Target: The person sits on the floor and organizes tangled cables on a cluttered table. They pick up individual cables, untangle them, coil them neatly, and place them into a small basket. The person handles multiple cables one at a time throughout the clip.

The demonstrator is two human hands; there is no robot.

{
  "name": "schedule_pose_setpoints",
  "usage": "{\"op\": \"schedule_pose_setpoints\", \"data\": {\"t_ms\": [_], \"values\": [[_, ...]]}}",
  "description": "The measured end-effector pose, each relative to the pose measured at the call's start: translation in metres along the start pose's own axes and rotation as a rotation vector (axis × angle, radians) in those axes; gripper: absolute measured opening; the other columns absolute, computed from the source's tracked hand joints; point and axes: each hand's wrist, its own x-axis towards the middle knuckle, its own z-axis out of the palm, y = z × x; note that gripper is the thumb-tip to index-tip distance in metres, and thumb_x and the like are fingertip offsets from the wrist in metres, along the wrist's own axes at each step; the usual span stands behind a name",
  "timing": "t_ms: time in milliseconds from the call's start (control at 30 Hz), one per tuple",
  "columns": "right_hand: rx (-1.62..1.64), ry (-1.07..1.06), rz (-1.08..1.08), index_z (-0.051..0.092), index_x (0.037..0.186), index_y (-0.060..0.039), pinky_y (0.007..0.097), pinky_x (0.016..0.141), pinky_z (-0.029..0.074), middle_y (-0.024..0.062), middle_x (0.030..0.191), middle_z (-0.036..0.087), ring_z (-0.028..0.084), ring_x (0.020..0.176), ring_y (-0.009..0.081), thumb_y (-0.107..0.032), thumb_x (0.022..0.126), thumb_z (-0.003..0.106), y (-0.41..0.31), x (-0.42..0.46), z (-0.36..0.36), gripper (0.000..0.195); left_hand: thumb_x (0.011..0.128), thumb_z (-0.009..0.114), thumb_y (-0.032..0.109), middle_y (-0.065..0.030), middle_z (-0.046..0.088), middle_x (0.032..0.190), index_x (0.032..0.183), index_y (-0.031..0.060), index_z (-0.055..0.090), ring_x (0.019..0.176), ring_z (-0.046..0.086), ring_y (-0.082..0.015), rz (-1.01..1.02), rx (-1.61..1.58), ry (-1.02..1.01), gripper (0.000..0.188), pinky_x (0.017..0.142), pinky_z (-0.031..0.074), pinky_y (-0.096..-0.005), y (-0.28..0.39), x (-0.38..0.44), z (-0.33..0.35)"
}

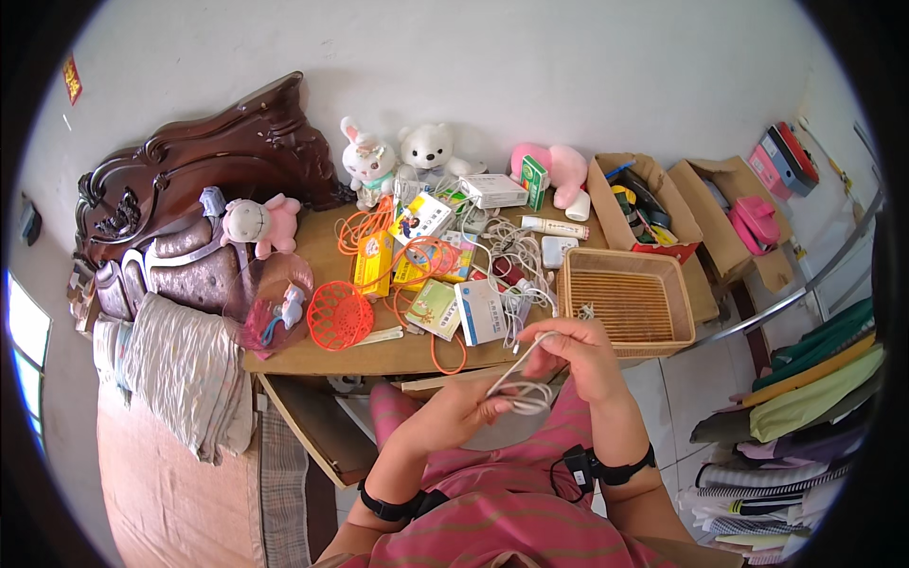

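Observation:
A white cable point(529, 397) lies in several loops in my left hand point(465, 410), whose fingers are closed around it. My right hand point(574, 351) pinches a stretch of the same cable, drawn up taut between the two hands. Both hands are above my lap, in front of the table's edge. Just beyond them on the brown table point(312, 248) are a tangle of white cables point(515, 245), an orange cable point(433, 257) and several medicine boxes point(483, 312). Near my right hand stands a wicker basket point(625, 302) with a small white item inside.
A red plastic basket point(341, 316) sits at left near a clear pink-tinted bowl point(273, 312). Plush toys point(429, 149) line the wall. Open cardboard boxes point(643, 199) stand at right, beyond them hanging clothes point(809, 419). A drawer or cabinet door point(319, 426) stands open below the table.

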Motion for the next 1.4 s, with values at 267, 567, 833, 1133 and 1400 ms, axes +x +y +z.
{"op": "schedule_pose_setpoints", "data": {"t_ms": [267,567,833,1133,1400], "values": [[-0.803,0.188,-0.369,0.067,0.097,-0.0018,0.0355,0.058,0.049,0.0094,0.071,0.065,0.066,0.066,0.0295,-0.023,0.094,0.059,0.070,0.011,0.013,0.023,0.102,0.048,0.028,-0.0020,0.052,0.060,0.108,0.0002,0.056,0.051,0.050,-0.0090,-0.128,-0.243,0.563,0.029,0.049,0.040,-0.0254,-0.005,0.003,0.006],[-1.397,-0.250,-0.677,0.055,0.075,-0.0088,0.0343,0.057,0.050,0.0042,0.072,0.058,0.064,0.071,0.0217,-0.022,0.083,0.067,0.023,-0.019,0.029,0.019,0.092,0.053,0.019,-0.0249,0.063,0.080,0.090,0.0012,0.060,0.076,0.061,-0.0442,-0.236,0.596,0.232,0.019,0.064,0.047,-0.0511,-0.026,0.006,0.009],[-0.696,-0.369,-0.442,0.069,0.084,-0.0063,0.0285,0.057,0.045,0.0037,0.076,0.058,0.059,0.067,0.0168,-0.016,0.078,0.075,0.003,-0.014,0.017,0.013,0.094,0.052,0.020,-0.0117,0.062,0.072,0.104,-0.0002,0.061,0.059,0.055,-0.0238,0.082,-0.007,-0.136,0.024,0.054,0.043,-0.0371,-0.020,0.000,-0.004],[0.143,-0.231,0.173,0.067,0.097,-0.0077,0.0148,0.045,0.033,-0.0034,0.067,0.060,0.049,0.051,0.0011,-0.019,0.091,0.068,0.028,-0.002,0.007,0.013,0.101,0.044,0.030,0.0032,0.046,0.067,0.101,0.0026,0.058,0.055,0.037,-0.0060,-0.143,-0.643,-0.191,0.031,0.049,0.028,-0.0216,-0.011,-0.003,0.008],[-0.761,0.292,-0.515,0.061,0.104,-0.0010,0.0333,0.051,0.047,0.0102,0.071,0.058,0.061,0.056,0.0252,-0.006,0.082,0.072,0.060,-0.008,0.038,0.026,0.101,0.048,0.041,0.0021,0.041,0.060,0.082,0.0051,0.051,0.047,0.035,-0.0068,-0.174,-0.562,0.600,0.041,0.043,0.029,-0.0217,-0.021,0.014,0.014]]}}
